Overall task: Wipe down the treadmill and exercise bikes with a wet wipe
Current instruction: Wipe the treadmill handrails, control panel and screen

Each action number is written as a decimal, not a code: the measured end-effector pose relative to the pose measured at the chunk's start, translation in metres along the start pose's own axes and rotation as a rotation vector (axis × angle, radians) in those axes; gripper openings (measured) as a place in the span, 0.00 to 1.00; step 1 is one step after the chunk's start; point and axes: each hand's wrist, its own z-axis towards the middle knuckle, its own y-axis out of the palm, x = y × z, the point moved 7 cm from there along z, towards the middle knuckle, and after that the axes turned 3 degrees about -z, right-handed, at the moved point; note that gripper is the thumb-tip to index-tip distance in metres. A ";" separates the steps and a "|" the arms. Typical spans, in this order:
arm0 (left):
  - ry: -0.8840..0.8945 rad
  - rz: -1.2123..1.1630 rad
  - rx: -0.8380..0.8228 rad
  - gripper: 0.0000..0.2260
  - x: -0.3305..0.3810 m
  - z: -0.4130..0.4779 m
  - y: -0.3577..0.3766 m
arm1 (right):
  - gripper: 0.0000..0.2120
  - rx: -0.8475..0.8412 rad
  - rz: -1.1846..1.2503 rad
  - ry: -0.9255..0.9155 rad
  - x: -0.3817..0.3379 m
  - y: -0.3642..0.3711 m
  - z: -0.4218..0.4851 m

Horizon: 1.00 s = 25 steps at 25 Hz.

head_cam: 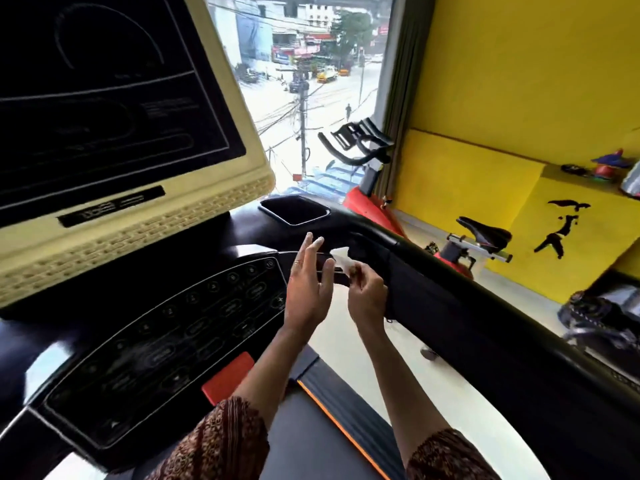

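Observation:
I stand on a treadmill with a black button console (pixel 166 341) and a cream-framed dark screen (pixel 104 109). My right hand (pixel 367 296) pinches a small white wet wipe (pixel 341 259) just left of the black right handrail (pixel 433 292). My left hand (pixel 310 289) is raised beside it with straight fingers, its thumb close to the wipe; whether it touches the wipe is unclear. A red exercise bike (pixel 374 199) with black handlebars and a black saddle (pixel 485 233) stands to the right by the window.
A black cup tray (pixel 294 209) sits in the console top, and a red stop key (pixel 228 377) lies at its lower edge. The treadmill belt (pixel 311 441) runs below my arms. Yellow walls and a shelf with small objects (pixel 606 168) are on the right.

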 end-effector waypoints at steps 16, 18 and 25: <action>-0.011 0.730 -0.178 0.25 -0.081 0.017 -0.064 | 0.19 -0.536 -0.198 -0.252 -0.017 0.137 0.007; 0.015 0.724 -0.176 0.24 -0.081 0.022 -0.050 | 0.20 -0.453 -0.242 -0.268 0.004 0.121 0.035; 0.006 0.891 -0.099 0.22 -0.080 0.033 -0.026 | 0.22 -0.593 -0.637 -0.290 0.025 0.133 0.055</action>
